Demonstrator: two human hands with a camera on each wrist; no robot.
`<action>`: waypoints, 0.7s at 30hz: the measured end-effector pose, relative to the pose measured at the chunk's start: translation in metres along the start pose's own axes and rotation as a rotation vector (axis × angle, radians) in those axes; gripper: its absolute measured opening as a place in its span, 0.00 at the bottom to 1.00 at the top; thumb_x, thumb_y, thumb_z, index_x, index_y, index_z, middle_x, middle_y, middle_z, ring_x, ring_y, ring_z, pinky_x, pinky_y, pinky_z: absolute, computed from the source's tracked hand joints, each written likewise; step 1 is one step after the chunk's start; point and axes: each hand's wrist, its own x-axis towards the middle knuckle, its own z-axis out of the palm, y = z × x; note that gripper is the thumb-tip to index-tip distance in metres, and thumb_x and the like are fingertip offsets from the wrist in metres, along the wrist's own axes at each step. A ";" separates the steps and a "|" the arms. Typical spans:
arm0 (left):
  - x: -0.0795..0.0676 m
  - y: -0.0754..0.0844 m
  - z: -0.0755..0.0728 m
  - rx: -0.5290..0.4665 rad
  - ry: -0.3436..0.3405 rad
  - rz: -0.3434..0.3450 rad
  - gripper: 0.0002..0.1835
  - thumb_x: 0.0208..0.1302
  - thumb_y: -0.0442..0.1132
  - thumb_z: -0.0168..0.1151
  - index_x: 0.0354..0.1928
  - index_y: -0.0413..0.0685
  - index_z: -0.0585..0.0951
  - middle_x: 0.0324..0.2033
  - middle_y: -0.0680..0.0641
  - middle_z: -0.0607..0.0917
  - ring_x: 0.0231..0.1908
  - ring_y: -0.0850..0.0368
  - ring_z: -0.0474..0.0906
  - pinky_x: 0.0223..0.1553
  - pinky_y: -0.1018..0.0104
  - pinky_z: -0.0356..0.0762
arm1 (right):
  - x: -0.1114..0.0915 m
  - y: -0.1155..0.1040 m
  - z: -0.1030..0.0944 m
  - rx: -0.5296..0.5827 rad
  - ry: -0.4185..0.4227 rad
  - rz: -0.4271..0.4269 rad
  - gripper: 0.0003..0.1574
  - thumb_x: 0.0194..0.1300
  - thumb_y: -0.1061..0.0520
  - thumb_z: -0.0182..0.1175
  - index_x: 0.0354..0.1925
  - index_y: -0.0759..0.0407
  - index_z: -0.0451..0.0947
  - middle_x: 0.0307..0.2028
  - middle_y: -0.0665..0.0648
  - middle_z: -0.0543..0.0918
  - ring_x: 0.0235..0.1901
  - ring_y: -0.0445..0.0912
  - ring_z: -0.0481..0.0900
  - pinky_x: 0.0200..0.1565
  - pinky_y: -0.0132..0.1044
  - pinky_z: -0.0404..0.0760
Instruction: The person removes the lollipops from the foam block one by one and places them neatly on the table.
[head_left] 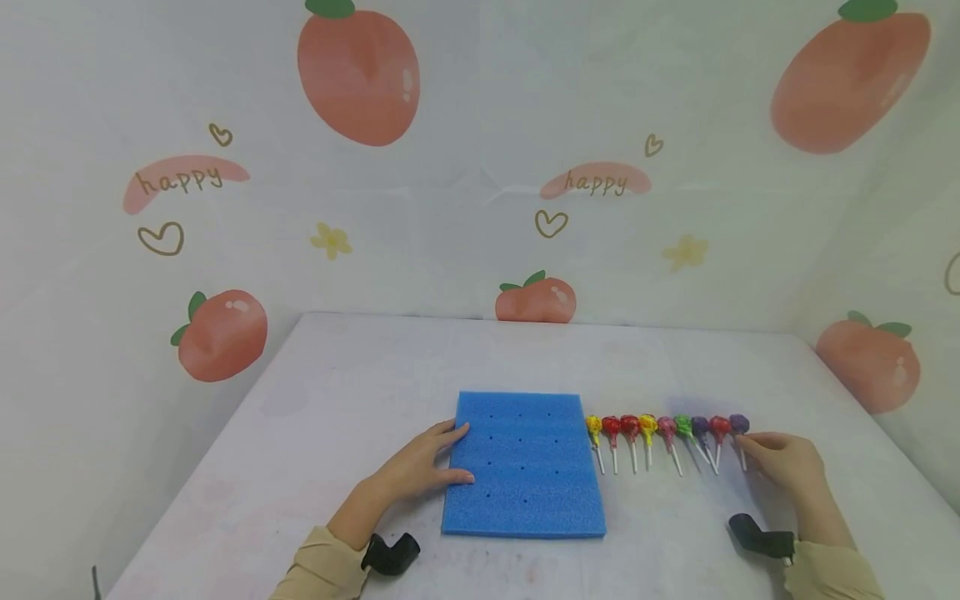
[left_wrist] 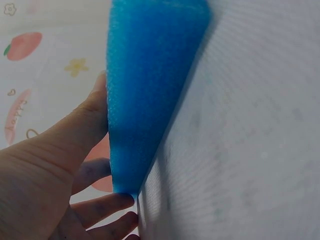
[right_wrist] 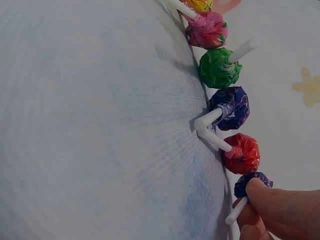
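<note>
A blue foam board (head_left: 517, 512) with several small holes lies flat on the table. At its left edge rests my left hand (head_left: 420, 467), fingers spread, with thumb and index fingertips over the border; the left wrist view shows the hand (left_wrist: 45, 175) against the foam's side (left_wrist: 145, 75). To the right of the board, several wrapped lollipops stretch in a row, their white sticks toward me. My right hand (head_left: 787, 462) pinches the purple lollipop (head_left: 739, 424) at the row's right end, thumb near its head in the right wrist view. Beside it lies a red lollipop (right_wrist: 242, 154).
The rest of the row includes a dark purple lollipop (right_wrist: 231, 107), a green one (right_wrist: 217, 70) and a yellow one (head_left: 593, 425) close to the board. A white cloth covers the table (head_left: 360, 367). Behind rises a fruit-printed backdrop (head_left: 450, 208). Black devices (head_left: 761, 537) sit at both wrists.
</note>
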 end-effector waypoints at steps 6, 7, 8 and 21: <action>0.000 0.000 0.000 -0.001 0.000 -0.004 0.43 0.54 0.56 0.65 0.68 0.45 0.62 0.68 0.34 0.60 0.68 0.35 0.56 0.64 0.39 0.60 | -0.002 -0.002 0.001 -0.005 -0.009 0.010 0.40 0.62 0.41 0.58 0.54 0.77 0.69 0.34 0.65 0.83 0.34 0.49 0.77 0.31 0.33 0.76; 0.000 0.000 0.000 -0.001 0.000 -0.005 0.43 0.54 0.56 0.65 0.68 0.45 0.63 0.68 0.34 0.60 0.68 0.35 0.56 0.64 0.39 0.60 | -0.003 -0.003 0.001 -0.007 -0.009 0.006 0.39 0.62 0.42 0.58 0.54 0.77 0.69 0.34 0.66 0.83 0.33 0.49 0.77 0.30 0.33 0.76; 0.000 0.000 0.001 -0.001 0.000 -0.004 0.43 0.54 0.56 0.65 0.68 0.45 0.63 0.68 0.34 0.60 0.68 0.35 0.56 0.65 0.39 0.59 | -0.003 -0.004 0.001 -0.010 -0.008 0.003 0.39 0.62 0.43 0.58 0.53 0.77 0.69 0.34 0.66 0.82 0.33 0.48 0.77 0.30 0.32 0.76; 0.000 0.000 0.001 -0.008 0.004 -0.005 0.43 0.54 0.56 0.65 0.68 0.45 0.62 0.68 0.35 0.60 0.68 0.35 0.56 0.64 0.39 0.60 | -0.002 -0.004 0.002 -0.028 -0.008 -0.037 0.40 0.61 0.42 0.60 0.53 0.77 0.70 0.37 0.71 0.81 0.32 0.48 0.78 0.29 0.32 0.77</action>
